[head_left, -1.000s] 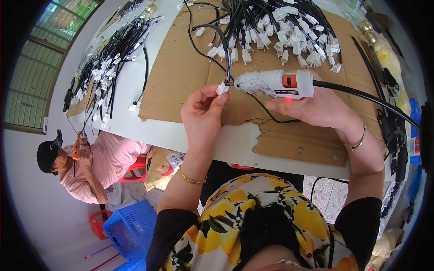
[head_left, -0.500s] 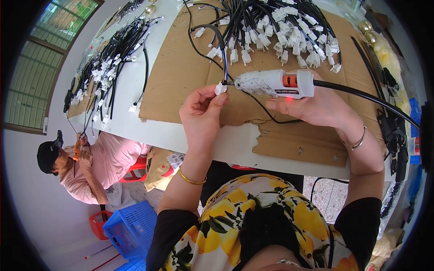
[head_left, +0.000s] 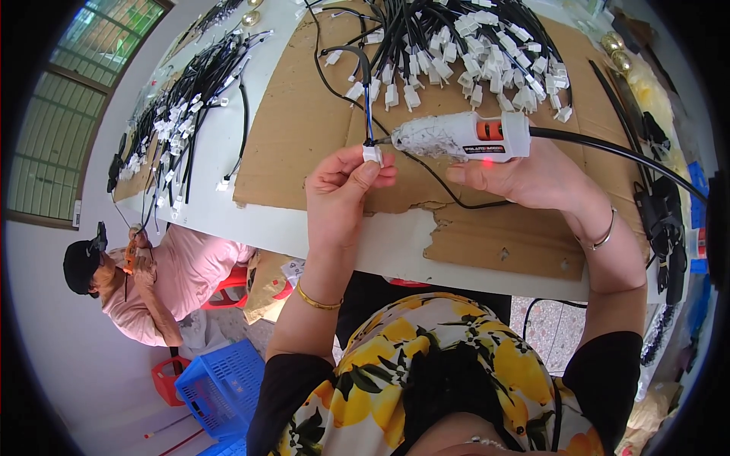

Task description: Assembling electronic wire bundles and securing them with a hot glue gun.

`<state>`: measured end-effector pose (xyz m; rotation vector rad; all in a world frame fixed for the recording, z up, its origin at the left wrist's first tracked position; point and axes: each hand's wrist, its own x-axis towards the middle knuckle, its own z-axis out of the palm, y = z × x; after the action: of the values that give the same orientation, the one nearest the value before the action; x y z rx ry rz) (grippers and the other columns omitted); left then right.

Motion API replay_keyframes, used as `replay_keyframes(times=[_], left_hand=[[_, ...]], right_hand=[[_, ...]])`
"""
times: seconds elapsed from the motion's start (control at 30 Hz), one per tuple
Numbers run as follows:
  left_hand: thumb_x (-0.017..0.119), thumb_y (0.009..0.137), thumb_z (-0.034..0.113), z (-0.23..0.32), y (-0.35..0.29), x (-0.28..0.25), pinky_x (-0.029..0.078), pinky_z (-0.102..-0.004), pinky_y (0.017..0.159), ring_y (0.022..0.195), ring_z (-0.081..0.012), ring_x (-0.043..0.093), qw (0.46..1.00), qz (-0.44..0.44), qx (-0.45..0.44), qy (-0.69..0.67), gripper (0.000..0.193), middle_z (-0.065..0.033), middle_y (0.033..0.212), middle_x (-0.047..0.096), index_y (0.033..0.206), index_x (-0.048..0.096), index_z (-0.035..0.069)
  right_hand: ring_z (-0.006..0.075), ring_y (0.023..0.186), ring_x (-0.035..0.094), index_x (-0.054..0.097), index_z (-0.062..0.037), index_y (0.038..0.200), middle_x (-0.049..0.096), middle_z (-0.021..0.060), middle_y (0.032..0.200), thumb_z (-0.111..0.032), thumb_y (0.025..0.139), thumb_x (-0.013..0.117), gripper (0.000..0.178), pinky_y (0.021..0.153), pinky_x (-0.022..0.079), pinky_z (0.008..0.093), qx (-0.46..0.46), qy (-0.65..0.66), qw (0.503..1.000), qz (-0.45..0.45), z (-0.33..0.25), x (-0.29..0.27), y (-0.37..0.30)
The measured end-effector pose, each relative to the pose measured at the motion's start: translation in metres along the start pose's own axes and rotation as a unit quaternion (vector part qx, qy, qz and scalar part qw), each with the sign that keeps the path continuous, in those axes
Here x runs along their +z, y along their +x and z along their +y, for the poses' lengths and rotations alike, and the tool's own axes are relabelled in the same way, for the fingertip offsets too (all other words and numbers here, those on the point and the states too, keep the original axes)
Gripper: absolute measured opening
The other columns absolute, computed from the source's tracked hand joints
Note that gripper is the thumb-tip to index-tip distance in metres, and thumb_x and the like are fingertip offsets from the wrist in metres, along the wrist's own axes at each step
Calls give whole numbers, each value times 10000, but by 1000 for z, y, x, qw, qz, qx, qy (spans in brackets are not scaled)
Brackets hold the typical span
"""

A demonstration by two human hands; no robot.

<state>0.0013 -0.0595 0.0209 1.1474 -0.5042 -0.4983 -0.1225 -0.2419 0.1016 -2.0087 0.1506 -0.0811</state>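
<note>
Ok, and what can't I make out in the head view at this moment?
All in the head view:
- Part of the white plug: covered by the left hand.
- Some fingers of the right hand: hidden behind the glue gun.
- Whether the nozzle touches the plug: too small to tell.
- Far end of the cable pile: cut off by the top edge.

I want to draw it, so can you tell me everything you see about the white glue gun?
The white glue gun looks plastic. Its front is covered in wrinkled, whitish stuff; a dark label marks its side, orange shows through an opening, and a red light glows below. A black cable leaves its back. The right hand holds it above the cardboard, narrow tip pointing left, close to the white connector; I can't tell whether they touch.
</note>
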Motion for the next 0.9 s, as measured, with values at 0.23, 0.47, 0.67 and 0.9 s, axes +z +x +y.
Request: replay_keyframes(times=[0.23,0.47,0.67,0.9], left_hand=[[515,826,5,-4,0,-9,524,-300,670,739,-207,615,995,-50,-37,-79,182,-158,863,618,997,558,-40],[515,836,30,-4,0,-10,523,-289,651,731,-200,615,991,-76,-55,-97,226,-151,852,616,1049,542,-44],[510,842,43,-5,1,-12,516,-280,645,722,-190,612,988,-94,-61,-102,249,-145,851,616,1074,531,-46],[496,848,45,-5,1,-11,507,-275,646,716,-182,606,989,-91,-63,-101,255,-136,850,614,1084,523,-48]], right_hand=[[55,680,482,597,-43,954,598,-13,759,-262,718,708,341,619,418,200,93,21,995,-13,-5,-3,0],[55,701,479,596,-42,973,601,0,787,-248,730,698,334,640,431,216,62,34,997,-14,4,-3,1],[54,709,497,595,-52,999,614,3,819,-233,731,693,338,619,429,211,88,28,995,-22,-4,-6,1],[53,674,471,600,-61,989,597,-11,783,-280,733,688,348,593,417,210,29,48,998,-23,5,-5,-1]])
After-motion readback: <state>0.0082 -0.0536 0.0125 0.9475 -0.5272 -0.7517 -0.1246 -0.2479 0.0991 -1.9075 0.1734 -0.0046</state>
